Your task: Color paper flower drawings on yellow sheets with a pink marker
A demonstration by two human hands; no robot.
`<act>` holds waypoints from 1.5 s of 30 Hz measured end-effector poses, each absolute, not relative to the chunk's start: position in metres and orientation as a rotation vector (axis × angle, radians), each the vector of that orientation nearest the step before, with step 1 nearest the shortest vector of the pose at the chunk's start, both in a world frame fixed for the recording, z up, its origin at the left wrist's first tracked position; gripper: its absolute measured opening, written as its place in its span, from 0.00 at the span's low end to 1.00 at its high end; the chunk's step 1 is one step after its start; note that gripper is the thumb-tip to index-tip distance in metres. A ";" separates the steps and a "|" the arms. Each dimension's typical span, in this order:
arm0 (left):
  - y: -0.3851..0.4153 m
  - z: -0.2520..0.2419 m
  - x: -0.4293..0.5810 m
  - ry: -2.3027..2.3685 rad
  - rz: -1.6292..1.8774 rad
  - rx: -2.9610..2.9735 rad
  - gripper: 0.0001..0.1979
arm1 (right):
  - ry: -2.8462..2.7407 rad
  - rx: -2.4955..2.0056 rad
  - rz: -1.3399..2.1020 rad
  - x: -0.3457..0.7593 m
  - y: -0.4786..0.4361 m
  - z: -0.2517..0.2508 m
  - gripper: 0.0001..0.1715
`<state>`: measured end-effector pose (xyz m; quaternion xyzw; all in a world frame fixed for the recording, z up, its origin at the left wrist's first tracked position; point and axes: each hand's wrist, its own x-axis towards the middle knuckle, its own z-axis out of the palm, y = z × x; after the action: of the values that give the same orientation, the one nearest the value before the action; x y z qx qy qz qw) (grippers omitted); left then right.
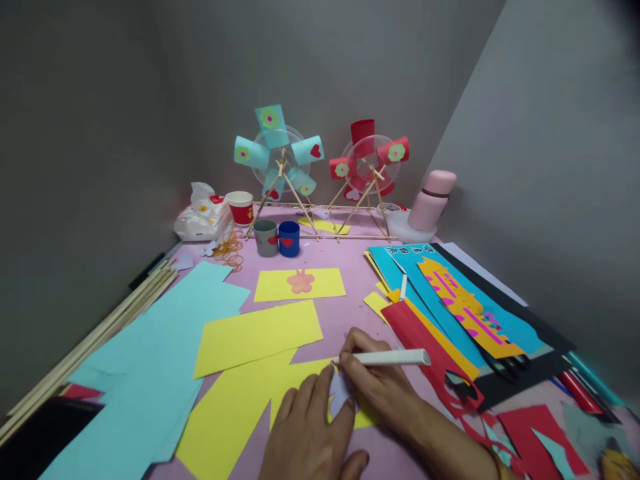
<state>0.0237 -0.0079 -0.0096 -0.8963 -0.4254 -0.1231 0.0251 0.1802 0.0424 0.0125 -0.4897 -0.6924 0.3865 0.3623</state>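
My right hand (373, 380) grips a white pen (395, 358), its tip touching the yellow paper (240, 407) near a small pale flower-shaped cutout (341, 395). Beside it my left hand (305, 433) lies flat, fingers stretched out, pressing the cutout and the yellow paper down on the pink table (345, 313). The cutout is partly hidden under both hands.
More yellow sheets (257, 335), one with an orange flower (301, 282), and light blue sheets (150, 360) lie left. A stack of coloured paper (465, 307) with scissors (507, 367) is right. Two paper-cup wheels (277, 157), small cups (276, 239), a pink bottle (430, 200) and wooden sticks (100, 333) stand around.
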 end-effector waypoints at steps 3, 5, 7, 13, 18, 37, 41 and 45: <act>-0.007 -0.010 0.024 -1.321 -0.386 -2.759 0.21 | -1.790 -1.260 0.994 0.181 0.043 0.013 0.09; -0.008 -0.010 0.024 -1.328 -0.385 -2.759 0.21 | -1.789 -1.263 0.989 0.181 0.044 0.013 0.09; -0.008 -0.011 0.023 -1.321 -0.392 -2.759 0.21 | -1.790 -1.265 0.985 0.180 0.043 0.013 0.09; -0.010 -0.011 0.023 -1.311 -0.389 -2.751 0.22 | -1.800 -1.261 0.978 0.179 0.044 0.012 0.09; -0.010 -0.010 0.023 -1.340 -0.370 -2.750 0.21 | -1.815 -1.264 0.965 0.180 0.043 0.012 0.09; -0.009 -0.010 0.022 -1.324 -0.423 -2.738 0.22 | -1.789 -1.238 0.973 0.182 0.041 0.011 0.10; -0.009 -0.009 0.021 -1.310 -0.423 -2.743 0.22 | -1.779 -1.235 0.992 0.182 0.040 0.011 0.11; -0.010 -0.010 0.021 -1.315 -0.444 -2.743 0.22 | -1.772 -1.236 0.997 0.182 0.040 0.011 0.10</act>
<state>0.0212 -0.0097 -0.0098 -0.8918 -0.4275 -0.1444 0.0335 0.1822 0.0397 0.0108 -0.4822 -0.6912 0.3891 0.3719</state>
